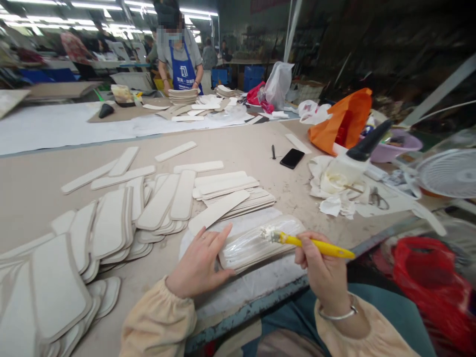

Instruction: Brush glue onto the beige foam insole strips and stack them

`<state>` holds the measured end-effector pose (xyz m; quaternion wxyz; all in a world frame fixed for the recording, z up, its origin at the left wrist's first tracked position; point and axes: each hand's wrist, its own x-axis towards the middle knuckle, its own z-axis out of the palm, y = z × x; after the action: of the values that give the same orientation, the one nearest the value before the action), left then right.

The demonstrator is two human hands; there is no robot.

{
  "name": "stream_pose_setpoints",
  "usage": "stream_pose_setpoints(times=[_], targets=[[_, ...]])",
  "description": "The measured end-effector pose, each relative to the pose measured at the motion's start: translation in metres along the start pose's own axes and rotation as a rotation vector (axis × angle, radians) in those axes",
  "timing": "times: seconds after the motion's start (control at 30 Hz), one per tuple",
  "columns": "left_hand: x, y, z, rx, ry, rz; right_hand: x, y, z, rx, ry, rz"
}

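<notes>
My right hand [324,270] is closed around a yellow-handled brush [316,244], whose bristles rest on a glossy, glue-wet strip [256,244] lying on a white sheet [256,285] at the table's near edge. My left hand [199,263] lies flat with its fingers stretched out, pressing the strip's left end. Just beyond the strip, a stack of long beige strips [226,191] sits on the table.
Overlapping rows of rounded beige pieces [107,225] fan out to the left. A black phone [292,158], a pen [273,151], crumpled cloths [334,186], an orange bag [344,121], a white fan [444,173] and a red bag [427,277] lie right. A person in a blue apron [182,59] works at the far end.
</notes>
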<state>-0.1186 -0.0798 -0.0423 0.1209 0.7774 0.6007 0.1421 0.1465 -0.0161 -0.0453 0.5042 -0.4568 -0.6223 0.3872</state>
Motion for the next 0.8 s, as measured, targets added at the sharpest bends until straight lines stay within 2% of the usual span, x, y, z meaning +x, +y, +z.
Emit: stream_pose_setpoints(times=[0.13,0.23,0.4,0.5,0.7,0.8], targets=[[0.0,0.002,-0.001,-0.028,0.002,-0.019,-0.012,-0.008,0.027,0.121,-0.166,0.092],[0.0,0.002,-0.001,-0.037,0.006,-0.019,-0.02,-0.01,0.045,0.146,-0.241,0.111],[0.001,0.002,0.0,-0.027,0.004,-0.014,-0.021,-0.005,0.057,0.11,-0.301,0.095],[0.001,0.002,0.0,-0.028,0.006,-0.015,-0.014,0.003,0.043,-0.002,-0.226,0.071],[0.001,0.002,-0.001,-0.031,0.013,-0.018,0.006,0.016,-0.015,-0.299,0.048,-0.001],[0.001,0.0,0.0,-0.021,0.011,-0.01,0.011,0.016,-0.028,-0.316,0.139,-0.003]])
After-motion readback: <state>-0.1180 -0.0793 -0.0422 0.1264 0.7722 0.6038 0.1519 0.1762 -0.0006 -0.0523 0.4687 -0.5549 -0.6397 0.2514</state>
